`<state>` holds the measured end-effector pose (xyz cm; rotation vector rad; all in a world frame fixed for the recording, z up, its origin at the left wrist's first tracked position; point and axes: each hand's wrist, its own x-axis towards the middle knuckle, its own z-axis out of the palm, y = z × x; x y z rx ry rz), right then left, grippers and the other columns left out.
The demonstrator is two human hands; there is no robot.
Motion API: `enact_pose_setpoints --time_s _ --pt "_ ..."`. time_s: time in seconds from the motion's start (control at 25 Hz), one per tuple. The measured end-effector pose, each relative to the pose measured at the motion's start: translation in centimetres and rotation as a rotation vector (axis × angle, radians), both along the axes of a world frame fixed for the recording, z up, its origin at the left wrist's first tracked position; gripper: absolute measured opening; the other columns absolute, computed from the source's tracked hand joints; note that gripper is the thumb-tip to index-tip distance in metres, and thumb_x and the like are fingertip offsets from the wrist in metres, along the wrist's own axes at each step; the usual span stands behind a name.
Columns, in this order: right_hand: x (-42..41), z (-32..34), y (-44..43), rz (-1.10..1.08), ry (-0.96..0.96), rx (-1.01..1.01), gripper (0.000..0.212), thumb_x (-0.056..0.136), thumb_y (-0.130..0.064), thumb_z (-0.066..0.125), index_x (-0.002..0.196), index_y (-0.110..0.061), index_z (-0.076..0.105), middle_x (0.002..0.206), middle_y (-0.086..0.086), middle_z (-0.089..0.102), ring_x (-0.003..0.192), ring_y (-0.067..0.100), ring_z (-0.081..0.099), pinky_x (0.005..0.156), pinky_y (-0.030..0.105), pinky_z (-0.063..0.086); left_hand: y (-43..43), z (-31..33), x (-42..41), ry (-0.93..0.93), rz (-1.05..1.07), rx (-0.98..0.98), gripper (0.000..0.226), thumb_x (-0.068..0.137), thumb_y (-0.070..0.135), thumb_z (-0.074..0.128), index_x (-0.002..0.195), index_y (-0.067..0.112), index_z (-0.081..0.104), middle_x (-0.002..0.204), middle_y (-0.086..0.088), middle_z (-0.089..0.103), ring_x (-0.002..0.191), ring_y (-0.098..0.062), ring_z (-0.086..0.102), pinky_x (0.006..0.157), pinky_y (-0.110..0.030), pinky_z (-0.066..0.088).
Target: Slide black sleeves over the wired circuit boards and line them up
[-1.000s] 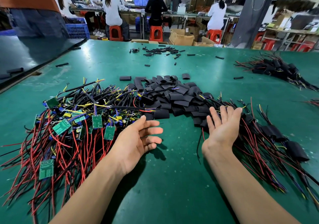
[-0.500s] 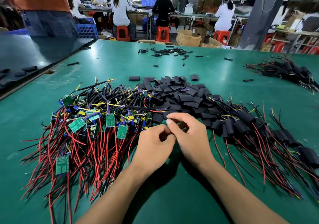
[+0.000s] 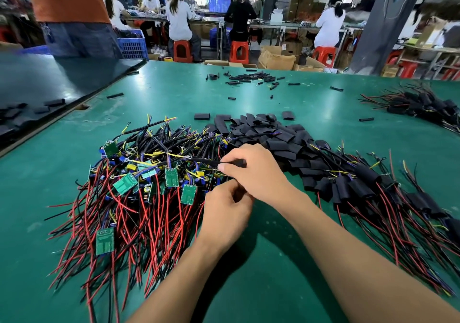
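Note:
A tangled heap of green circuit boards [image 3: 171, 177] with red and black wires lies on the left of the green table [image 3: 273, 260]. Behind my hands sits a pile of loose black sleeves [image 3: 276, 141]. To the right lie several sleeved boards [image 3: 358, 185] side by side, their wires trailing toward me. My right hand [image 3: 258, 173] pinches a black sleeve [image 3: 236, 162] at the edge of the board heap. Just below it, my left hand [image 3: 227, 210] is curled, its fingers at the heap's edge; what it holds is hidden.
More black sleeves [image 3: 249, 76] are scattered at the far middle of the table, and another bundle of sleeved boards [image 3: 423, 104] lies at the far right. A dark table [image 3: 49, 78] adjoins on the left. A person in orange [image 3: 67, 11] stands behind it; seated workers fill the background.
My hands were open and apart, palms up, a second ago. They came together in front of the piles, and my right hand now pinches a black sleeve over the edge of the board heap.

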<state>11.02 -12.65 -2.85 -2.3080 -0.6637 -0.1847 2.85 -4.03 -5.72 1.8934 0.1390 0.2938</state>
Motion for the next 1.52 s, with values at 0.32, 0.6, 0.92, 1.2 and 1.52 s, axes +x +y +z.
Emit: enact_pose_setpoints --time_s 0.32,0.6,0.92,1.2,1.52 --pt "-0.3 2.4 -3.7 -0.064 -0.004 0.393 0.009 0.091 -0.033 0.068 0.089 -0.030 0.076 0.087 -0.022 0.074 0.085 -0.005 0.066 0.079 0.015 0.048 0.3 -0.1 0.4 0.015 0.032 -0.100 0.010 0.091 0.008 0.060 0.089 0.015 0.067 0.060 0.000 0.066 0.040 -0.015 0.061 0.041 -0.018 0.039" --pt "-1.0 1.5 -10.5 0.028 0.627 0.721 0.016 0.076 -0.033 0.077 0.085 -0.019 0.077 0.076 -0.001 0.068 0.062 0.011 0.051 0.057 0.020 0.039 0.1 0.0 0.4 -0.016 0.012 -0.267 0.016 0.095 0.025 0.064 0.111 0.021 0.066 0.093 0.002 0.075 0.070 -0.021 0.072 0.060 -0.026 0.051" --pt "-2.2 -0.9 -11.6 0.315 1.066 0.414 0.016 0.081 -0.021 0.079 0.092 -0.009 0.078 0.092 0.016 0.075 0.078 0.019 0.072 0.069 0.024 0.057 -0.3 0.7 0.7 -0.037 0.043 -0.635 0.030 0.104 0.028 0.047 0.092 0.006 0.063 0.077 -0.010 0.073 0.058 -0.019 0.067 0.051 -0.024 0.049" --pt "-0.8 -3.6 -9.0 -0.221 0.050 0.148 0.022 0.093 -0.012 0.068 0.114 -0.016 0.073 0.110 -0.003 0.070 0.099 0.013 0.064 0.090 0.023 0.049 -1.4 0.9 -0.3 0.139 -0.235 -0.460 0.031 0.103 0.019 0.047 0.080 0.007 0.064 0.053 -0.007 0.059 0.044 -0.019 0.054 0.046 -0.024 0.043" --pt "-0.6 -4.5 -8.2 -0.215 -0.003 -0.439 0.054 0.104 -0.039 0.043 0.154 -0.021 0.031 0.153 -0.005 0.044 0.131 0.027 0.035 0.104 0.043 0.037 -1.5 0.4 -0.7 -0.008 -0.148 0.064 0.036 0.102 0.033 0.048 0.083 0.006 0.063 0.047 0.010 0.043 0.047 -0.007 0.036 0.051 -0.020 0.032"
